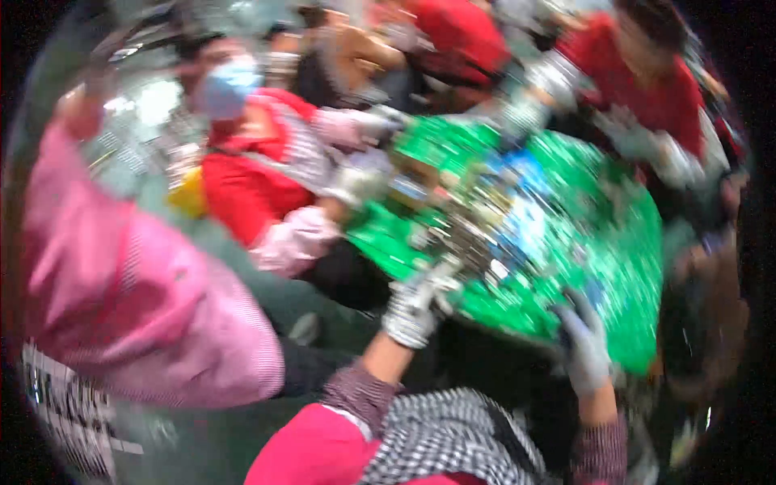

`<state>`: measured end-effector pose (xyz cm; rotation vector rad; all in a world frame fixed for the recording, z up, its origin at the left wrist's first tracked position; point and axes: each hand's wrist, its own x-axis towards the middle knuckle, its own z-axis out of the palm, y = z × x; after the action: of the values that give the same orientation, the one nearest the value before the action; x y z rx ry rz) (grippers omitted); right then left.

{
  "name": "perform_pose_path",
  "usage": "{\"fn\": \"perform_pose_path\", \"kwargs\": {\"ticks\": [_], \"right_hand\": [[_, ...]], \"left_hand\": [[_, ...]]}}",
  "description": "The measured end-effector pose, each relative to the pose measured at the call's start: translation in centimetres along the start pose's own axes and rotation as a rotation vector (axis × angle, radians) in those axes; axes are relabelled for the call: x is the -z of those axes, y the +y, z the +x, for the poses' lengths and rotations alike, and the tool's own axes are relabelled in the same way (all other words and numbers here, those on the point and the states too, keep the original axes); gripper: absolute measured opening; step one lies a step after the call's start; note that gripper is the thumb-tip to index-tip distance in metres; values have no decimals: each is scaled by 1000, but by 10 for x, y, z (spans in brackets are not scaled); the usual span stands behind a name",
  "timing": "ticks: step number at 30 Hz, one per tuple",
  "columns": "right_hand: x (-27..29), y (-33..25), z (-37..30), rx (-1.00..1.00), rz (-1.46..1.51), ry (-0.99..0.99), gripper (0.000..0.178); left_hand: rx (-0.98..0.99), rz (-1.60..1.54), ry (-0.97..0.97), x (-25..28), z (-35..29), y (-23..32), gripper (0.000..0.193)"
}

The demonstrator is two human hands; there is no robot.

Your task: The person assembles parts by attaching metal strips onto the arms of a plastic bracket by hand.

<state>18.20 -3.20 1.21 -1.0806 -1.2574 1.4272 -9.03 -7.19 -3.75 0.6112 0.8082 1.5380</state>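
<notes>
My left hand (419, 305), in a white glove, is at the near edge of a table with a bright green cover (493, 307). It lies beside a heap of small mixed pieces (477, 230), brown, silvery and blue; motion blur hides what they are. The fingers of this hand are smeared, and whether they hold anything does not show. My right hand (585, 343), in a pale glove with darker fingers, reaches over the table's near right edge. Its fingers are stretched and apart, with nothing visible in them.
Across the left side, a co-worker in red with a blue mask has gloved hands (360, 182) by a brown box (414, 179). Another red-clad person's gloved hands (638, 141) are at the far right. A pink sleeve (145, 283) fills the near left.
</notes>
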Motion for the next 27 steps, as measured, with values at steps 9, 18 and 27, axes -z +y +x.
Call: {"fn": "perform_pose_path", "kwargs": {"ticks": [9,18,27], "right_hand": [[5,-12,-13,-254,300,-154,42],[5,-20,-27,-282,319,-227,36],[10,-20,5,-196,129,-264,31]], "left_hand": [[163,-381,188,4,-2,-8,27],[224,-249,147,-12,-5,8,29],[-30,119,172,27,7,5,48]]}}
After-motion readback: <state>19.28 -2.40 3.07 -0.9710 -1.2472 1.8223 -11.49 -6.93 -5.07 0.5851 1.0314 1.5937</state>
